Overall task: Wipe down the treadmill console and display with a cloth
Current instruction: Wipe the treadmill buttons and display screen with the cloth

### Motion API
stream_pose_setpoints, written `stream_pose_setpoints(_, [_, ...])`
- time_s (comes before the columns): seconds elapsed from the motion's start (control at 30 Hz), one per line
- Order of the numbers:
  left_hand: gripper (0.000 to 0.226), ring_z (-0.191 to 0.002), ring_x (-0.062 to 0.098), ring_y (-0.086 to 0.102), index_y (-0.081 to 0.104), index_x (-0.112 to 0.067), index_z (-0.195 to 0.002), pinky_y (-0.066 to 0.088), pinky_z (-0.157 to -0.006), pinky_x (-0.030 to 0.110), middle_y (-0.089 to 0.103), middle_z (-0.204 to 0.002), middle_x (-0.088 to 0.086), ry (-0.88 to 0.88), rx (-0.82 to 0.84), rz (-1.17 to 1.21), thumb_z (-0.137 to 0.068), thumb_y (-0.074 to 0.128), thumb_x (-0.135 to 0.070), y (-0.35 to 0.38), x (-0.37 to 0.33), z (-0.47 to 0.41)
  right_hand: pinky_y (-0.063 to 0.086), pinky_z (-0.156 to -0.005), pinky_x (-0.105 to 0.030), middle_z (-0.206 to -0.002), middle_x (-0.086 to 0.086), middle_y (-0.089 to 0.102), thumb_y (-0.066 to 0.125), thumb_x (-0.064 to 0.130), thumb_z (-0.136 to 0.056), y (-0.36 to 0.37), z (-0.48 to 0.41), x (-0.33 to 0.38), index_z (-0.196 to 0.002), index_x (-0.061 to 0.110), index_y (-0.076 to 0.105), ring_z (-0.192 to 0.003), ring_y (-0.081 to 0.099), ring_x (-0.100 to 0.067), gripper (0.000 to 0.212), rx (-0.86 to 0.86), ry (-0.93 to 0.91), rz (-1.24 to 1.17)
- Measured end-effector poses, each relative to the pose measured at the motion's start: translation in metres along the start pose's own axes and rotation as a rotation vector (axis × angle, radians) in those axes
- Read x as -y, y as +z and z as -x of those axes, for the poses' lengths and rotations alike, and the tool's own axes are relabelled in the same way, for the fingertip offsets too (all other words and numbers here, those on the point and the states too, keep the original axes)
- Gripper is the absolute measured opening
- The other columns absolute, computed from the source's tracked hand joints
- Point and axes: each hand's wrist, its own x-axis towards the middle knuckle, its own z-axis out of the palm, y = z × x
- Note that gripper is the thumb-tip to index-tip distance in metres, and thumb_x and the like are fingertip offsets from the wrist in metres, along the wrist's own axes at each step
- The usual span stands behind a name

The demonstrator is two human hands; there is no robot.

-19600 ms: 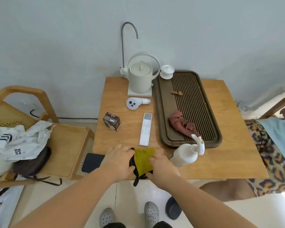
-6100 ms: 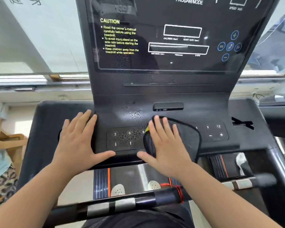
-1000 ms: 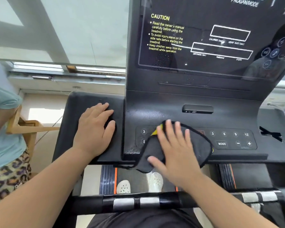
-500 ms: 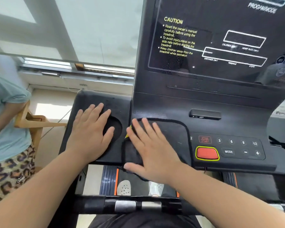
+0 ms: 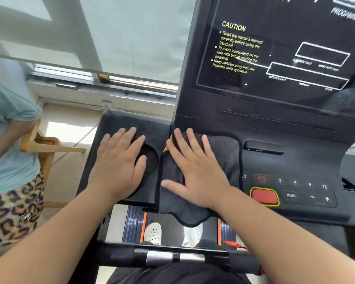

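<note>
Both your hands lie flat with fingers spread. Your right hand (image 5: 195, 173) presses the cloth (image 5: 225, 158) against the left part of the console (image 5: 299, 162); your left hand (image 5: 119, 167) rests on the side tray, its fingers reaching over the round cup recess (image 5: 151, 160). The cloth is dark grey with a stitched black hem, and a yellow strip shows at its upper left corner. Its top edge meets the foot of the display (image 5: 285, 58), and its lower flap hangs over the console's front lip above the belt. To its right, the number keys, the MODE key and the red button (image 5: 264, 196) lie uncovered, the red button just beside your wrist. Fine speckles sit under the display's caution text. The handlebar (image 5: 168, 257) crosses near your body.
</note>
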Motion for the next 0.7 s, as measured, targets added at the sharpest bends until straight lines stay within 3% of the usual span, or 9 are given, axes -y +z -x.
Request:
stream_pose_setpoints(0.13, [0.061,-0.144,0.038,0.037,0.053,-0.014,-0.144,0.021,-0.120,0.057,0.045,-0.154,0.015,0.002,0.005,0.001,-0.094,0.031,-0.042,0.000,0.001,0.000,0.007,-0.126,-0.054,-0.173,-0.001,0.006,0.033,0.073,-0.097,0.018,0.050,0.016,-0.164,0.024,0.014,-0.159,0.002,-0.026,0.085,0.026,-0.147,0.025])
stream_pose_setpoints(0.23, [0.062,-0.145,0.037,0.035,0.052,-0.014,-0.145,0.020,-0.121,0.056,0.044,-0.155,0.014,0.005,0.017,-0.006,-0.094,0.031,-0.042,0.000,0.002,-0.001,0.007,-0.124,-0.054,-0.172,0.001,0.008,0.026,0.075,-0.098,0.019,0.063,-0.014,-0.163,0.027,0.015,-0.159,0.007,-0.025,0.082,0.050,-0.193,0.067])
stream_pose_setpoints(0.4, [0.062,-0.146,0.035,0.033,0.051,-0.016,-0.146,0.018,-0.122,0.055,0.043,-0.156,0.013,0.000,0.023,-0.003,-0.094,0.030,-0.044,0.000,0.002,0.000,-0.004,-0.126,-0.060,-0.172,0.002,-0.010,0.021,0.080,-0.095,-0.002,0.016,-0.056,-0.164,0.028,0.006,-0.158,-0.014,-0.027,0.088,0.051,-0.011,0.087])
stream_pose_setpoints(0.53, [0.062,-0.145,0.036,0.035,0.052,-0.015,-0.145,0.019,-0.121,0.055,0.044,-0.155,0.013,-0.008,0.014,0.002,-0.093,0.031,-0.044,0.000,0.001,-0.001,-0.011,-0.124,-0.061,-0.171,-0.002,-0.018,0.024,0.086,-0.088,-0.003,-0.004,-0.019,-0.164,0.026,0.001,-0.156,-0.022,-0.030,0.100,0.014,0.071,0.050])
stream_pose_setpoints(0.7, [0.061,-0.145,0.035,0.035,0.052,-0.016,-0.145,0.019,-0.121,0.055,0.044,-0.155,0.012,-0.007,0.002,0.006,-0.094,0.031,-0.043,0.001,0.001,-0.001,0.007,-0.126,-0.060,-0.173,0.001,0.003,0.034,0.074,-0.095,0.011,0.019,0.027,-0.164,0.024,0.016,-0.159,-0.004,-0.027,0.087,0.029,-0.111,0.033])
